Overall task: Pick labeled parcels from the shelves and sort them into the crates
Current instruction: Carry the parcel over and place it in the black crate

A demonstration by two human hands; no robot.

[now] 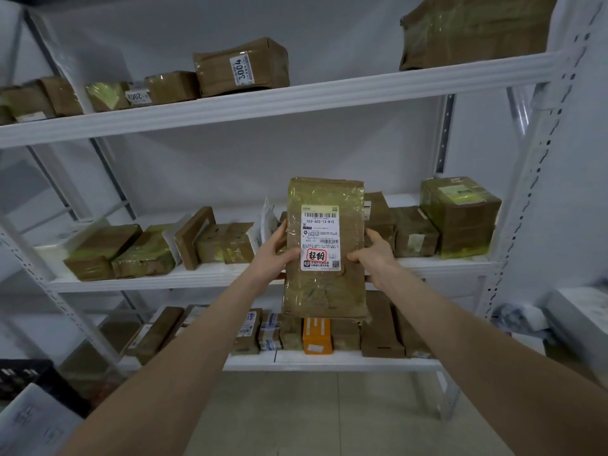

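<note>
Before white shelves (263,103), left hand (271,255) and right hand (375,255) clasp an upright parcel (324,291).

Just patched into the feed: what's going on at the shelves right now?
A person holds a flat brown parcel upright in front of the white shelves, left hand and right hand gripping its two sides. Its white label faces the camera. More parcels lie on the shelves.
</note>
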